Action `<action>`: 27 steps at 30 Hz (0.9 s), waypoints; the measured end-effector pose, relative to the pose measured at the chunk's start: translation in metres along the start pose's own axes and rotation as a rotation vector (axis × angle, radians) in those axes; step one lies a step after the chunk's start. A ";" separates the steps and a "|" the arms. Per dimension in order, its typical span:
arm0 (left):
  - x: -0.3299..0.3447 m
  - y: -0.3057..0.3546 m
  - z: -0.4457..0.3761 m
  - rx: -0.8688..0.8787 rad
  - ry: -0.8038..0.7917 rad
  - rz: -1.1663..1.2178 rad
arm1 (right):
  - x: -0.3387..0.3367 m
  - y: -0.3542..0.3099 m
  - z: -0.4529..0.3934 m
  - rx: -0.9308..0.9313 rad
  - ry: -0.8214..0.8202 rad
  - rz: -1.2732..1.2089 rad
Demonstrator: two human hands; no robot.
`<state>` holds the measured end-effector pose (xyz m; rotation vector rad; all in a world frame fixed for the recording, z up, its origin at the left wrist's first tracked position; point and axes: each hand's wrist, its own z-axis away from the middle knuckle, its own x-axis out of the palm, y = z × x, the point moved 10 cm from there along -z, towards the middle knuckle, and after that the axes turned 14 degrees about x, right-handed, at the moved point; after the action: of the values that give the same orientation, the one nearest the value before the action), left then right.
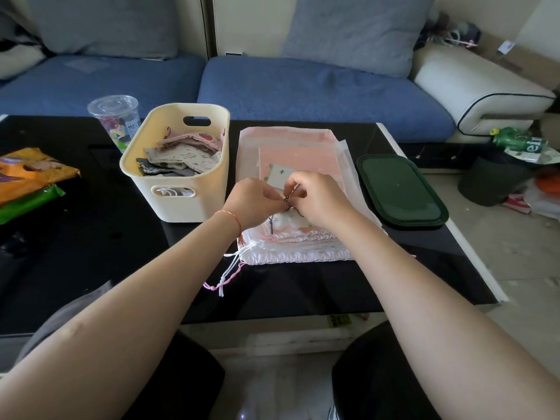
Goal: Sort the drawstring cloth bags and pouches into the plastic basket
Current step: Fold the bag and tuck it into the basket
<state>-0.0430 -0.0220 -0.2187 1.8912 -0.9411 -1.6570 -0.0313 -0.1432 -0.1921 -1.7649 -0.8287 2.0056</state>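
Two hands, left hand (253, 201) and right hand (318, 197), pinch one dark drawstring (289, 197).

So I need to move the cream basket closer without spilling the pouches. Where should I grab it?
Take the basket by its two handle slots, one in the near wall and one in the far wall. Come from above, fingers hooked through each slot; it stands upright, so a level lift should keep the pouches in.

My left hand (256, 201) and right hand (318, 197) meet mid-table, fingers (292, 184) curled, pinching together, both forearms outstretched.
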 end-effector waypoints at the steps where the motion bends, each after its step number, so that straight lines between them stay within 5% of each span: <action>1: -0.001 0.000 0.000 0.002 0.009 -0.012 | 0.000 -0.001 0.000 -0.005 0.005 0.013; 18: 0.003 -0.002 0.007 -0.130 0.021 0.218 | -0.006 -0.011 0.005 -0.094 0.146 0.109; 27: 0.004 -0.005 0.006 -0.074 0.016 0.262 | 0.000 0.004 -0.001 0.057 0.004 -0.035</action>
<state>-0.0477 -0.0214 -0.2264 1.6510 -1.0558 -1.4990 -0.0294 -0.1463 -0.1950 -1.7110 -0.7882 1.9823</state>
